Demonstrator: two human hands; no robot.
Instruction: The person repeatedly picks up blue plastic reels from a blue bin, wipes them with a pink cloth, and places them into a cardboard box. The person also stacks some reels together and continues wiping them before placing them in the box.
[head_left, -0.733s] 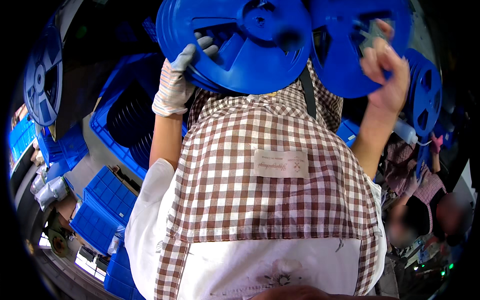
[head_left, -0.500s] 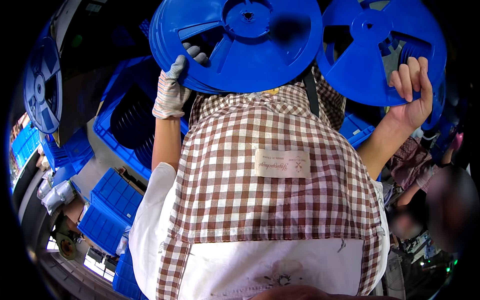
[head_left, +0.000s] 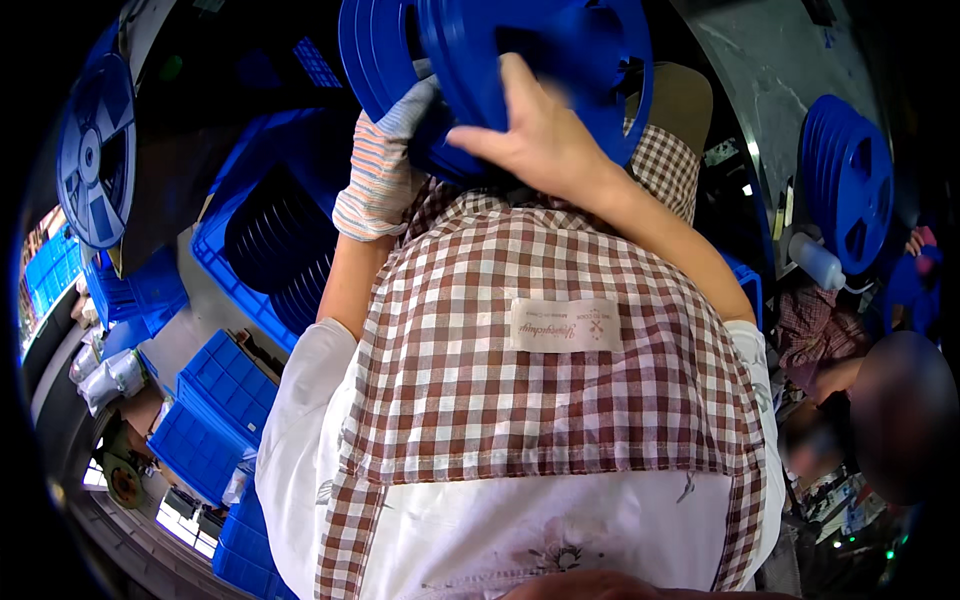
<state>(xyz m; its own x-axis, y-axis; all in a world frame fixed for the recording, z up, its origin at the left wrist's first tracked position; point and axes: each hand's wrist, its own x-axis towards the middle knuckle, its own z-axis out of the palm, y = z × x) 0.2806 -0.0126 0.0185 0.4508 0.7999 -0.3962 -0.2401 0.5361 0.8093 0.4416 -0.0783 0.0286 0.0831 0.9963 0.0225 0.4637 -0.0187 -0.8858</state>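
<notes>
Several blue plastic reels stand tilted together at the top, in front of my body. My left hand, in a striped knit glove, is closed around their lower left edge, its fingers partly hidden by the discs. My bare right hand reaches across and lies against the face of the front reel. Its thumb and index finger are stretched apart; the other fingers are blurred or hidden. The reels are smeared by motion, and their upper part is cut off by the frame.
At the right, a row of blue reels stands on a grey surface beside a translucent bottle. A blue crate at the left holds dark reels. Closed blue boxes lie lower left. Another person is at the right.
My right hand has swung left with its reel to the stack in my left hand, and its fingers have spread. The row of reels at the right has come into view.
</notes>
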